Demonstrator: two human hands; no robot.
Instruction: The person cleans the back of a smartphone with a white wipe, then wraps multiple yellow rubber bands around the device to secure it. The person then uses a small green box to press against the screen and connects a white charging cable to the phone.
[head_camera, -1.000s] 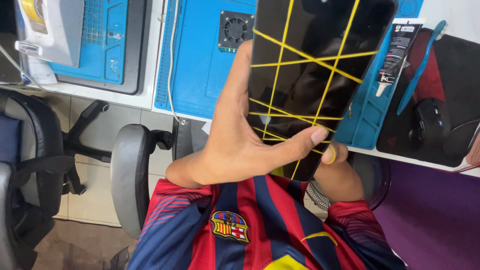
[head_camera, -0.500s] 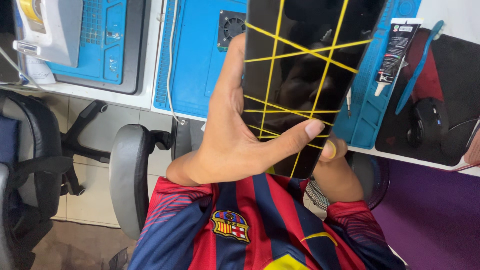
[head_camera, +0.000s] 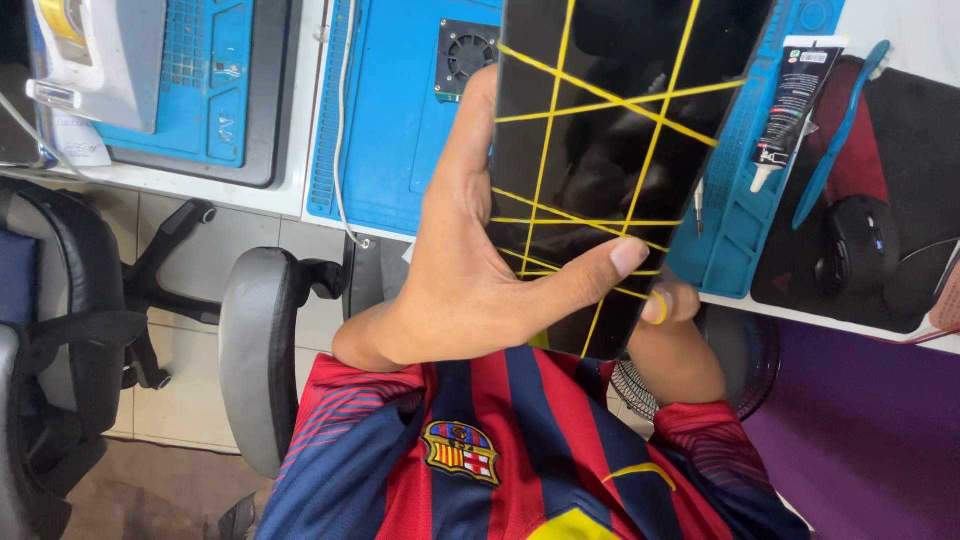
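Head view: left hand (head_camera: 470, 290) grips the black tablet (head_camera: 620, 150), steadying it; right hand (head_camera: 668, 300) pinches a yellow rubber band (head_camera: 655, 130) taut across it.

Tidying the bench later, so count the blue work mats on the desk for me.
2: one blue mat at left under a white machine, another blue mat behind the rubber-banded tablet. Others may be hidden.

- The person wears a short-sleeved football shirt (head_camera: 520, 450) in vertical dark blue and dark red stripes.
- A stitched crest (head_camera: 460, 450) sits on the chest, with a yellow curved mark to its right.
- Fine thin stripes run across both sleeve ends.
- The left hand (head_camera: 470, 280) and right hand (head_camera: 672, 300) are bare, with no gloves, and both forearms are uncovered.
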